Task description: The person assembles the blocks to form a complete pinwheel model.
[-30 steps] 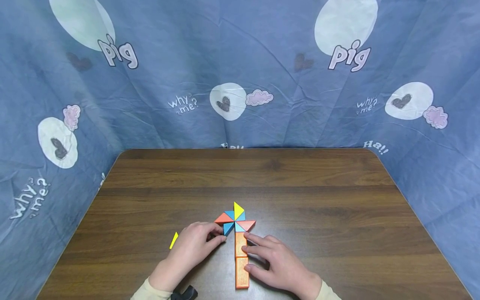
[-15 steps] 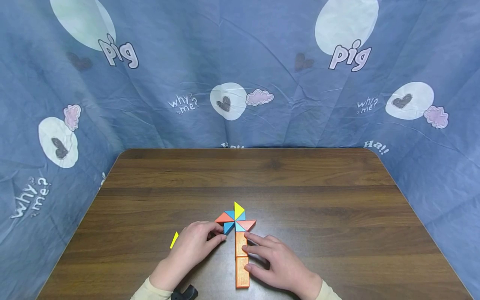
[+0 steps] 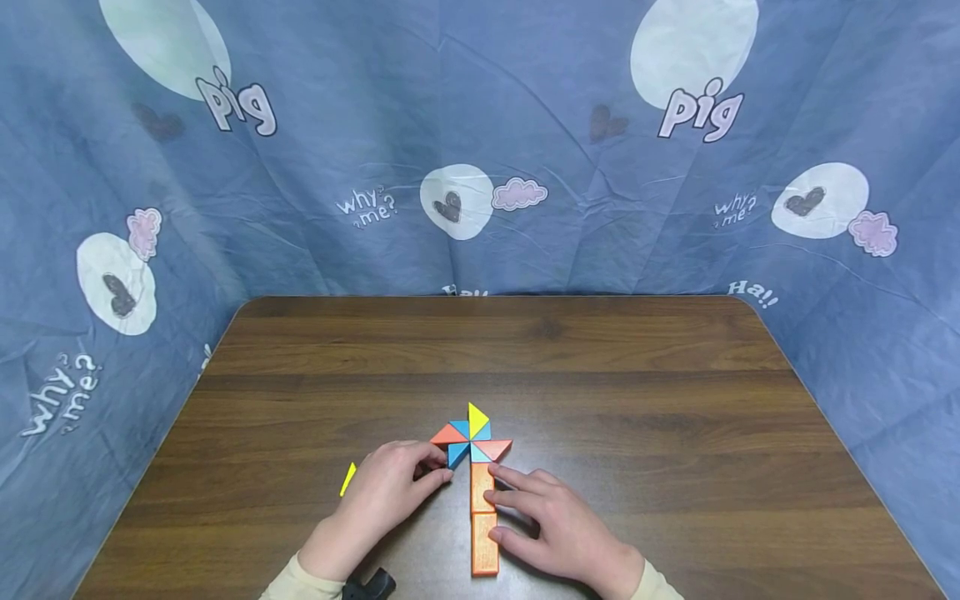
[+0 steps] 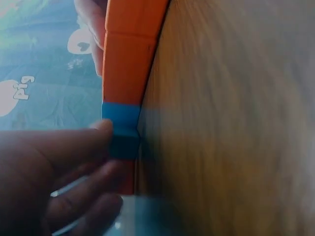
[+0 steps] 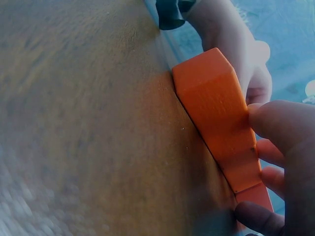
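Note:
Triangular blocks in yellow, red and blue lie as a pinwheel at the table's middle. My left hand (image 3: 390,483) pinches the lower-left blue triangular block (image 3: 457,454) between thumb and fingers; the left wrist view shows the thumb against that block. Two orange rectangular blocks (image 3: 484,546) run end to end below the pinwheel, like a stem. Fingertips of my right hand (image 3: 558,525) rest spread along the stem's right side. A yellow triangular block (image 3: 477,419) points up at the top, with a red triangular block (image 3: 448,435) at left and another at right.
One more yellow block (image 3: 348,480) lies left of my left hand, partly hidden by it. A black strap-like piece (image 3: 371,585) sits by my left wrist. The brown wooden table (image 3: 637,400) meets a blue patterned cloth (image 3: 555,100) behind.

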Tool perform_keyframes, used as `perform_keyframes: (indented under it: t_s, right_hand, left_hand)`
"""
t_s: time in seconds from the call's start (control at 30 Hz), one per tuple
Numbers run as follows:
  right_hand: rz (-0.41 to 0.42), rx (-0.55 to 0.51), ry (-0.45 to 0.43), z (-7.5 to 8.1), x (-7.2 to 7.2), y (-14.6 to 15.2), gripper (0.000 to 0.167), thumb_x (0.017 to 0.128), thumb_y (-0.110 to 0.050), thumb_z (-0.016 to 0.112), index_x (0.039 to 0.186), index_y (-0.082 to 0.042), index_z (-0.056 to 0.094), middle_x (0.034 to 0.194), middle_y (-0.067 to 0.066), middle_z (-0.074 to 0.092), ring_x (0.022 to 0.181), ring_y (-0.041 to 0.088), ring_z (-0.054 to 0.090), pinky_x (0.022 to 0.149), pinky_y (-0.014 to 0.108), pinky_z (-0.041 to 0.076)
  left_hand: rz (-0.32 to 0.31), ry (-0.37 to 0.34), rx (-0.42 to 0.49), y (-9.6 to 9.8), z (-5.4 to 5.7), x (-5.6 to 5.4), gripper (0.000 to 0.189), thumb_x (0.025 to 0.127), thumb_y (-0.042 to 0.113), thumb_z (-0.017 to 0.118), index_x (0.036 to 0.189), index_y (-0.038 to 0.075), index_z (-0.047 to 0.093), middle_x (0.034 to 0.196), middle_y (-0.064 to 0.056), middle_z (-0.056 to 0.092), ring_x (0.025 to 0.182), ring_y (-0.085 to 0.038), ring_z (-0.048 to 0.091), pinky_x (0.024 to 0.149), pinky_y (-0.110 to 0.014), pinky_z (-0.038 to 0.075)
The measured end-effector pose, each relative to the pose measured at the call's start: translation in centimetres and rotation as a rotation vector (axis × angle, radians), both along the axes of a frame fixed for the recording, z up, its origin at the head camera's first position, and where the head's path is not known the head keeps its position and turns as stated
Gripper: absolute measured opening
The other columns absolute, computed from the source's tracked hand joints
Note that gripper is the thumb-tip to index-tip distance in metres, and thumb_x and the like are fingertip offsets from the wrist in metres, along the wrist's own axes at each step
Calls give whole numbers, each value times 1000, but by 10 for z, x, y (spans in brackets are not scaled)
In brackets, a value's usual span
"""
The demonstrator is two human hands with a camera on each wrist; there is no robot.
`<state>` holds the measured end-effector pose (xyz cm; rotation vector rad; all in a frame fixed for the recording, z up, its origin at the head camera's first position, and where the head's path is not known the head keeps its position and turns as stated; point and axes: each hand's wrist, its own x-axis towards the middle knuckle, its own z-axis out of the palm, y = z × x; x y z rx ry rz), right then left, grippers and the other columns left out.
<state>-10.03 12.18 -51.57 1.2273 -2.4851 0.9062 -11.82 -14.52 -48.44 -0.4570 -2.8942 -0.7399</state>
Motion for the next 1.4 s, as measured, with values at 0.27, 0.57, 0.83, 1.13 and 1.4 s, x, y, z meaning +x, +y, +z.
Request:
perform_keyframes:
  t_s: [0.27, 0.57, 0.83, 1.13, 1.4]
  right_hand:
    - [-10, 22, -28, 0, 0, -1, 37, 93, -44, 67, 123, -23, 70, 145, -7, 51, 101, 6, 58, 86, 24, 47]
    - [-4, 39, -45, 1, -2, 0, 37, 94, -44, 65, 123, -23, 70, 145, -7, 51, 102, 6, 58, 87, 24, 47]
    - [6, 38, -44, 1, -2, 1, 36, 95, -44, 64, 124, -23, 70, 145, -6, 51, 102, 6, 58, 86, 24, 47]
    - [5, 33, -40, 1, -1, 1, 36, 95, -43, 65, 124, -23, 70, 145, -6, 51, 102, 7, 59, 86, 25, 48]
    - [-9, 17, -34, 0, 0, 1, 36, 93, -42, 67, 123, -22, 71, 145, -6, 51, 100, 6, 58, 86, 24, 46]
  left_hand:
    - [10, -106, 86, -23, 26, 3, 26, 78, 37, 85, 101, 32, 74, 93, 27, 64, 81, 2, 58, 72, -29, 50]
    - [21, -139, 158, -73, 32, 12, 47, 75, 34, 87, 119, 25, 71, 113, 16, 65, 101, -12, 62, 83, -42, 51]
    - [127, -176, 136, -106, 21, 26, 53, 76, 47, 83, 120, 21, 69, 110, 11, 65, 90, -10, 58, 76, -35, 49]
    - [317, -312, 155, -99, 6, 44, 75, 70, 63, 80, 124, 14, 62, 105, 4, 64, 84, -12, 54, 70, -30, 45]
    - [438, -290, 157, -77, -1, 58, 83, 72, 70, 74, 126, 10, 57, 112, -1, 62, 83, -14, 51, 70, -31, 43]
